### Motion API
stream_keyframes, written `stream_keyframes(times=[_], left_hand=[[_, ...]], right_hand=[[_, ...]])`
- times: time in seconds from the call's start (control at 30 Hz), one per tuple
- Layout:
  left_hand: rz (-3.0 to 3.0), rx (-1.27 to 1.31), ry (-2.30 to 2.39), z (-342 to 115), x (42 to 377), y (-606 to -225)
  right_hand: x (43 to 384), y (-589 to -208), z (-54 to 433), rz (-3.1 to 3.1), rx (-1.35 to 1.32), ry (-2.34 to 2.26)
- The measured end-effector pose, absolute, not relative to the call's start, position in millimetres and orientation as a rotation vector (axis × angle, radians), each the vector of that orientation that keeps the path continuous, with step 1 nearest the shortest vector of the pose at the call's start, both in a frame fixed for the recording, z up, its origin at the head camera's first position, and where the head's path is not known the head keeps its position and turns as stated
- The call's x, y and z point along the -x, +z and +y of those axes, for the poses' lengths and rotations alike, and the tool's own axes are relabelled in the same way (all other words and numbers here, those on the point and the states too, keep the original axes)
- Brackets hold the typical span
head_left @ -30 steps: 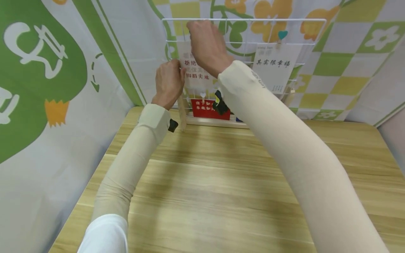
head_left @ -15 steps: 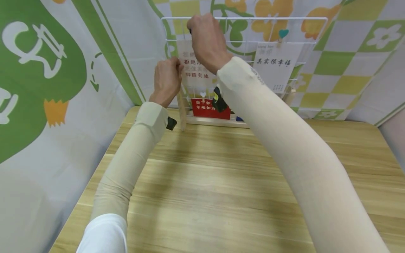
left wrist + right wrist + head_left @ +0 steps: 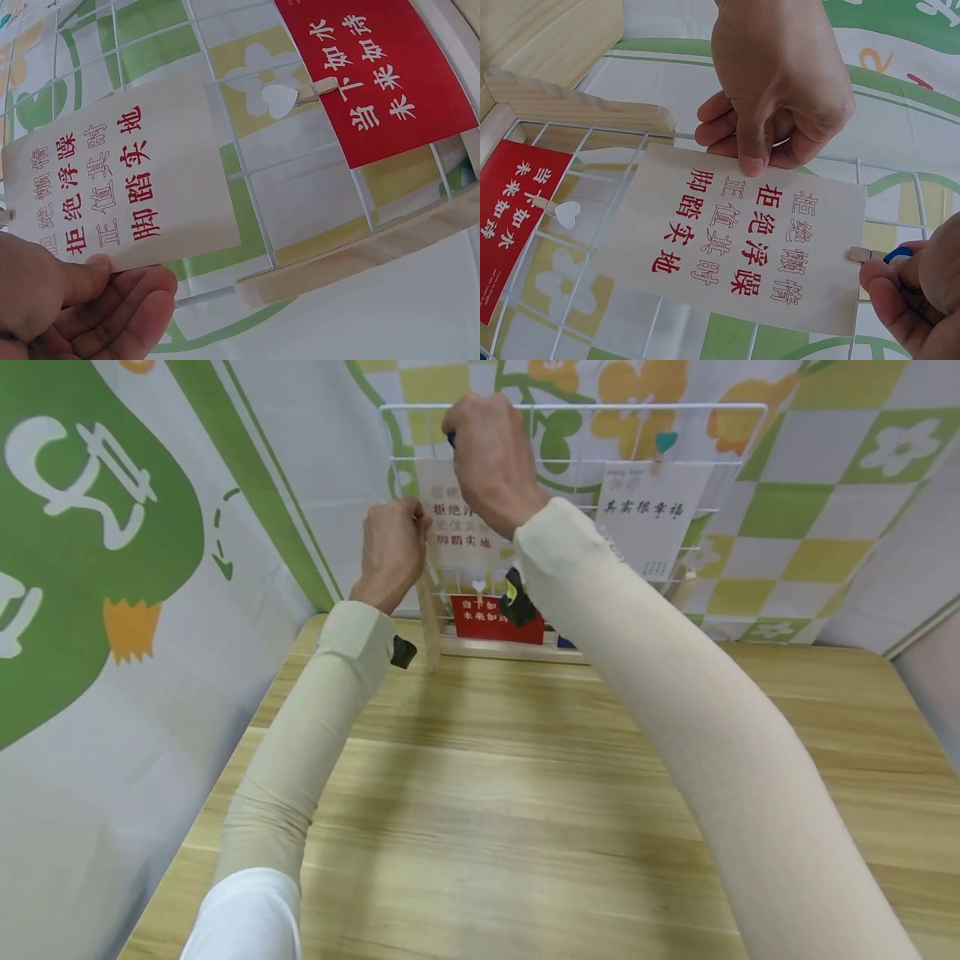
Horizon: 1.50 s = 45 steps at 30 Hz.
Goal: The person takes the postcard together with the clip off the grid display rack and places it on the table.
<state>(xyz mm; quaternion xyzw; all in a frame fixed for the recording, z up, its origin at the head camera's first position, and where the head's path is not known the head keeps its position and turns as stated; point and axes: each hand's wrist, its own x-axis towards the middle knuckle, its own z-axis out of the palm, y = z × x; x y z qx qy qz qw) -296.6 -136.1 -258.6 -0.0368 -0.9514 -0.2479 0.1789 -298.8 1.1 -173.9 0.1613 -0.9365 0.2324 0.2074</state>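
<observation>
A white card [image 3: 727, 240] with red lettering lies against a white wire grid rack [image 3: 570, 405]. My left hand [image 3: 392, 547] pinches its left edge, thumb on the front in the left wrist view. At the card's top edge my right hand [image 3: 495, 464] pinches a small wooden clothespin [image 3: 861, 255] with a blue ornament [image 3: 900, 253]. The clothespin's tip overlaps the card's edge in the right wrist view. In the head view the right hand hides this clothespin and part of the card.
Below hangs a red card [image 3: 375, 75], held by a clothespin with a white heart [image 3: 279, 101]. To the right, a white card [image 3: 648, 518] hangs under a teal heart clip [image 3: 666, 441]. The rack's wooden base [image 3: 510, 648] stands at the back of the wooden table [image 3: 480, 802].
The right hand has risen slightly at the top of the card, and a bit of blue now shows at its fingertips. The left hand has shifted a little left, still pinching the card's edge.
</observation>
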Motion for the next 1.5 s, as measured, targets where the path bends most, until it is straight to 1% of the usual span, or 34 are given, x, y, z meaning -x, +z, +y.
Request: stream_keyframes(times=[0.37,0.6,0.83,1.0,1.5], left_hand=[[-2.701,0.109,-0.723,-136.7,293.1,-255.6],[-2.694,0.168,-0.683,-138.2,289.5,-255.5],[-2.718,0.205,-0.665,-140.4,280.9,-251.5],[-2.742,0.231,-0.707,-139.2,274.4,-247.6],[-2.827,0.249,-0.742,-140.4,268.3,-242.0]], right_hand=[[288.0,-167.1,-1.4,-2.604,-0.461,0.662],[285.0,-163.8,2.9,-2.587,-0.449,0.623],[274.7,-161.9,8.3,-2.577,-0.479,0.578],[266.0,-163.3,14.8,-2.58,-0.506,0.561],[257.2,-170.9,31.6,-2.572,-0.55,0.609]])
